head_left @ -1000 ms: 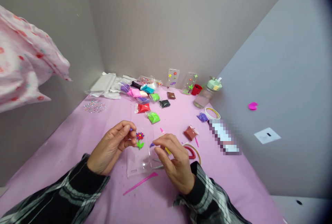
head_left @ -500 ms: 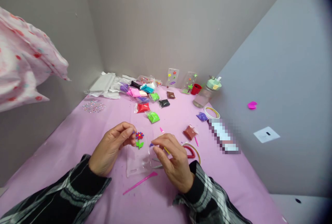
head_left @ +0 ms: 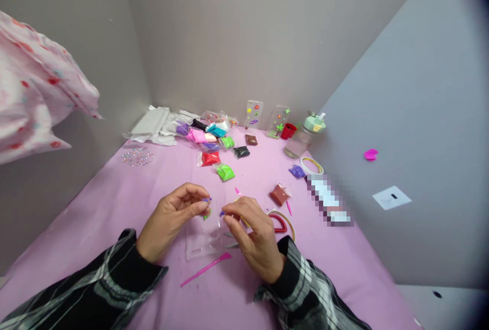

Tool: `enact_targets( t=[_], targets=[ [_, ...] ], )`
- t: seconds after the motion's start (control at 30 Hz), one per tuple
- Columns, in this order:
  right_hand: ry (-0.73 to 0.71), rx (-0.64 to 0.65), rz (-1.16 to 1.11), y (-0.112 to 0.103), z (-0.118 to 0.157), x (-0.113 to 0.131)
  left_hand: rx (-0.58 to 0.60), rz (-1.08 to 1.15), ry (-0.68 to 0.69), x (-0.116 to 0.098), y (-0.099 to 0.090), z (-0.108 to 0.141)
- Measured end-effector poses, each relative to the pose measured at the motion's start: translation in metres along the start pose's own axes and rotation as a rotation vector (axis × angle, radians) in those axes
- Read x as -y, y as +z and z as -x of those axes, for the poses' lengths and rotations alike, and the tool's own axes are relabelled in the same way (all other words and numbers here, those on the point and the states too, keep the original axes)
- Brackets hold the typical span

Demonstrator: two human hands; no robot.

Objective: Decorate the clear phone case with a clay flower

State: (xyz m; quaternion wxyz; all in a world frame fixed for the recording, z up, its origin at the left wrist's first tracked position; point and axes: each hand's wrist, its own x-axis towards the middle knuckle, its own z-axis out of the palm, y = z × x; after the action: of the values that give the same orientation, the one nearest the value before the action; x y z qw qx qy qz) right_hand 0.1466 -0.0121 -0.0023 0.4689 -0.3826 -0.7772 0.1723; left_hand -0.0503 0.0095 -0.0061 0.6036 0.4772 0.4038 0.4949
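Observation:
My left hand [head_left: 168, 220] is closed in a pinch over the upper part of a clear phone case [head_left: 194, 242]. A tiny bluish-purple clay bit [head_left: 207, 199] shows at its fingertips; whether it is loose or part of the flower under the fingers I cannot tell. The flower's head is hidden by the fingers, and only a bit of its green clay leaf [head_left: 207, 214] shows. Just to the right, my right hand [head_left: 255, 233] pinches a small bluish-purple piece of clay [head_left: 222, 213] between thumb and fingers, above the case's right side.
A pink modelling tool [head_left: 206, 270] lies in front of the case. A red cutter [head_left: 280, 224] and a brown clay packet [head_left: 279, 195] are right of my hands. Farther back are several clay packets [head_left: 224, 172], two decorated cases [head_left: 253, 114] and a bottle [head_left: 298, 141].
My left hand has shifted right and now covers the red and blue flower that was visible on the case. My right hand has barely moved and still pinches the bluish-purple clay.

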Motion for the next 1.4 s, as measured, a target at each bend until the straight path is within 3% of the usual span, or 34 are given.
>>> enact_targets(
  t=[0.33,0.83,1.4],
  targets=[
    [-0.014,-0.021,0.015,0.002,0.002,-0.001,0.045,-0.15,-0.006,-0.001,0.004,0.003],
    [0.017,-0.005,0.022,0.013,0.003,-0.003,0.106,-0.106,-0.06,0.008,0.008,0.002],
    [0.055,0.039,0.028,0.02,-0.008,-0.004,0.19,-0.296,-0.12,0.001,0.0,-0.008]
  ],
)
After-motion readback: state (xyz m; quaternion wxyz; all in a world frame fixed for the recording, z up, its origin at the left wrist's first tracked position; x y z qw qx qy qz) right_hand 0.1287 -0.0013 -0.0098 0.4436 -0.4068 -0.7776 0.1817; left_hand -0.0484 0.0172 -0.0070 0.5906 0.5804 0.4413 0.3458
